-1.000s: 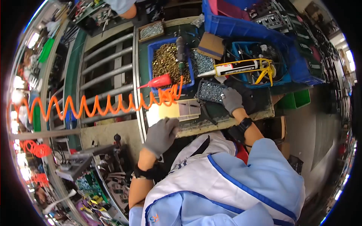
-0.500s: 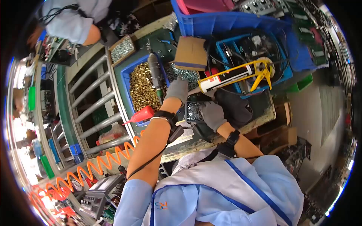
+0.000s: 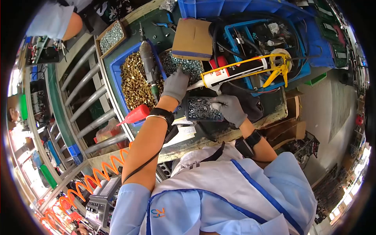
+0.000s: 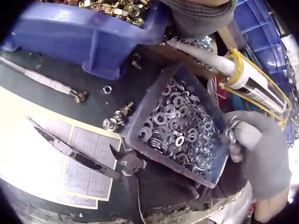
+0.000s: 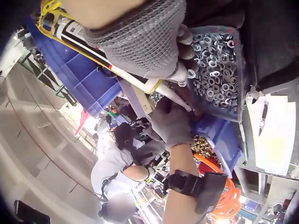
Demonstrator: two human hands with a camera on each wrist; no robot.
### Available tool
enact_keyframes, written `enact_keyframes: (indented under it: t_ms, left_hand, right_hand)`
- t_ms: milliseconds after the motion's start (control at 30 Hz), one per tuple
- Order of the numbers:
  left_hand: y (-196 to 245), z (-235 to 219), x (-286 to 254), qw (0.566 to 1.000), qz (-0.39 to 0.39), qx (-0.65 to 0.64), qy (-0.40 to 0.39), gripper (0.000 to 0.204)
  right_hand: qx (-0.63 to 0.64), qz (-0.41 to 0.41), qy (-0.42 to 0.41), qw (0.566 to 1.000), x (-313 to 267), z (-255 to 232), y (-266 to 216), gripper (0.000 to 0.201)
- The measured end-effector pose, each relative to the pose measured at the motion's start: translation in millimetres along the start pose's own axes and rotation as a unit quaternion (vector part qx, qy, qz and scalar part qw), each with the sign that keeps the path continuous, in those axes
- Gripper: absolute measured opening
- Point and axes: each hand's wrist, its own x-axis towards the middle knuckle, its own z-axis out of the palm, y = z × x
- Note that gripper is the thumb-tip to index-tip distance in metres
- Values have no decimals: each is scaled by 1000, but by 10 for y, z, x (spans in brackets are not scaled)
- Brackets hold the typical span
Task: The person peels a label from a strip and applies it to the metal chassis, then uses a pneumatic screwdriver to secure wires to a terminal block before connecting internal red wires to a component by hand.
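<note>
Above the box of silvery screws (image 3: 190, 68) my gloved left hand (image 3: 176, 85) reaches down, its fingertips hidden among the contents. My gloved right hand (image 3: 232, 109) is at the right edge of the washer bin (image 3: 203, 109). In the left wrist view, the right hand (image 4: 265, 151) pinches several metal washers (image 4: 231, 130) between thumb and fingers, beside the bin's rim. The right wrist view shows both the right hand (image 5: 140, 44) and the left hand (image 5: 173, 123), the latter beyond the caulking gun's nozzle (image 5: 174, 97).
A blue bin of brass-coloured screws (image 3: 135, 80) with a power screwdriver (image 3: 148, 62) on it stands left. The caulking gun (image 3: 243, 72) lies across a blue tray. Near the front are a red bottle (image 3: 138, 113), tweezers (image 4: 70, 151) and paper sheets (image 4: 86, 168). Another person's arm (image 3: 73, 26) is upper left.
My left hand has moved forward from beside the paper sheets to the silvery screw box. The right hand has drawn back from inside the washer bin to its edge. The head view has shifted.
</note>
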Motion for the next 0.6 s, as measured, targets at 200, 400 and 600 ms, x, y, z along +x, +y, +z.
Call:
enact_keyframes:
  t_ms: [200, 400, 600]
  left_hand:
    - [-16, -45, -37, 989, -69, -103, 83, 17]
    - [-131, -192, -220, 930, -90, -293, 206, 25]
    - [-86, -452, -683, 541, -141, -827, 52, 20]
  right_hand:
    - [-35, -9, -24, 999, -19, -1, -27, 17]
    - [-64, 8, -54, 996, 11, -12, -41, 19]
    - [14, 12, -62, 998, 33, 1, 20, 19]
